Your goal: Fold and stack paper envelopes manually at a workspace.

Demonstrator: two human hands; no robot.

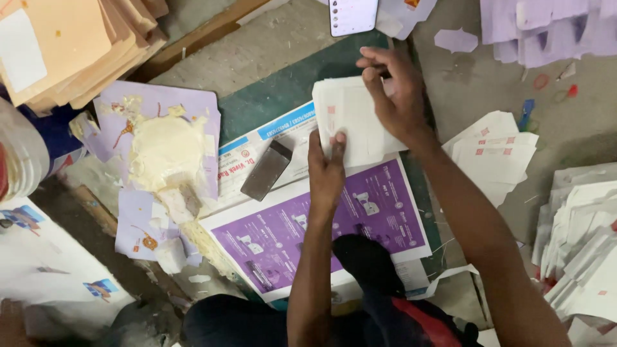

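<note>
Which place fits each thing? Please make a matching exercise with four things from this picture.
Things:
1. phone
2. dark flat block
3. white paper stack
4. yellowish paste

Places:
A. on a lilac sheet, at left
B. under both hands
C. at the top edge
D. on the printed sheet, left of the left hand

Pairs: 1-C, 2-D, 3-B, 4-A

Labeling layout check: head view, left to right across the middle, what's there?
Yellowish glue blob → dark flat scraper → left hand → white folded paper → right hand → small white envelope pile → larger white pile.
</note>
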